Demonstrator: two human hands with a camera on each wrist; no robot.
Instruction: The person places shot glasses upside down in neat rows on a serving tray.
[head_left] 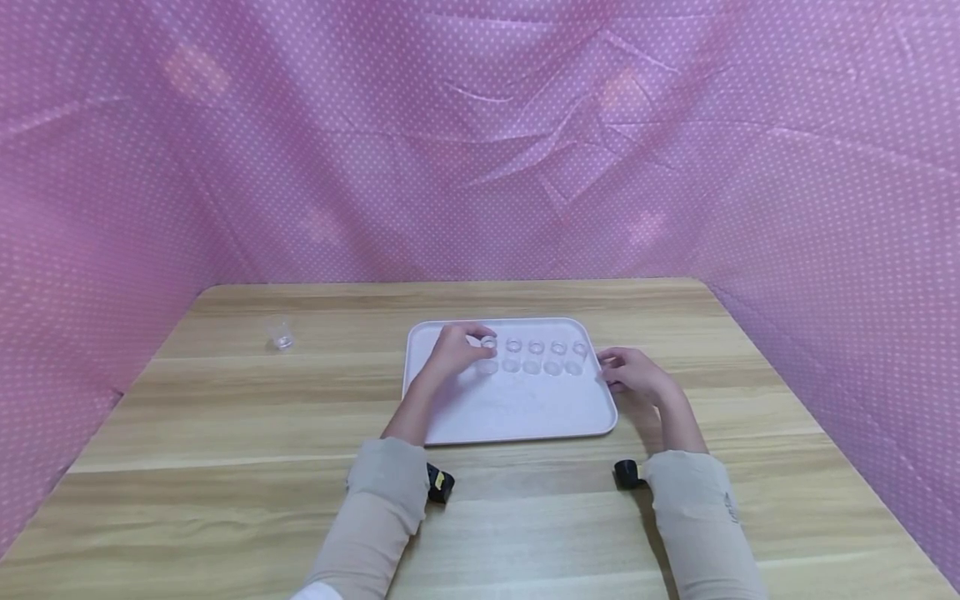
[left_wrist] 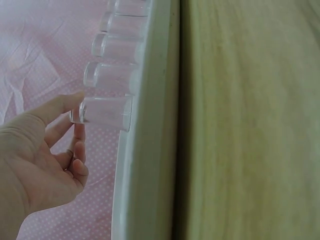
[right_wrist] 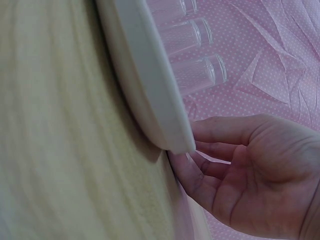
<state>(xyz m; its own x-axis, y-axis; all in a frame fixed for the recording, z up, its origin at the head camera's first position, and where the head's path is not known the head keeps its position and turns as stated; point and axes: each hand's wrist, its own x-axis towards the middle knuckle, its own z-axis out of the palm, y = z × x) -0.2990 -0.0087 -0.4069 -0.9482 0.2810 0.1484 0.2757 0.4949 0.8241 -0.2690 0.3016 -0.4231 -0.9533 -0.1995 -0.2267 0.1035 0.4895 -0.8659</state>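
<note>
A pink dotted cloth [head_left: 480, 142] walls in the scene on three sides, and in front of it lies a light wooden table [head_left: 225, 433]. Near the middle of the table sits a pale rectangular tray [head_left: 517, 412], bearing two rows of small clear cups [head_left: 534, 357] along its far half. The left hand [head_left: 453, 350] reaches over the tray's left part to the leftmost cup [head_left: 488, 342] of the far row; in the left wrist view the thumb and a fingertip pinch that cup [left_wrist: 102, 112] at its rim while the other fingers [left_wrist: 75, 165] curl loosely into the palm. The right hand [head_left: 636, 373] rests on the table at the tray's right edge, its fingers [right_wrist: 210, 150] bent and close together, touching the rim [right_wrist: 150, 100] without clearly gripping it. One more clear cup [head_left: 281, 335] stands alone on the table, well apart to the left. Both forearms wear beige sleeves [head_left: 382, 492], each with a small black camera [head_left: 439, 483] at the wrist.
</note>
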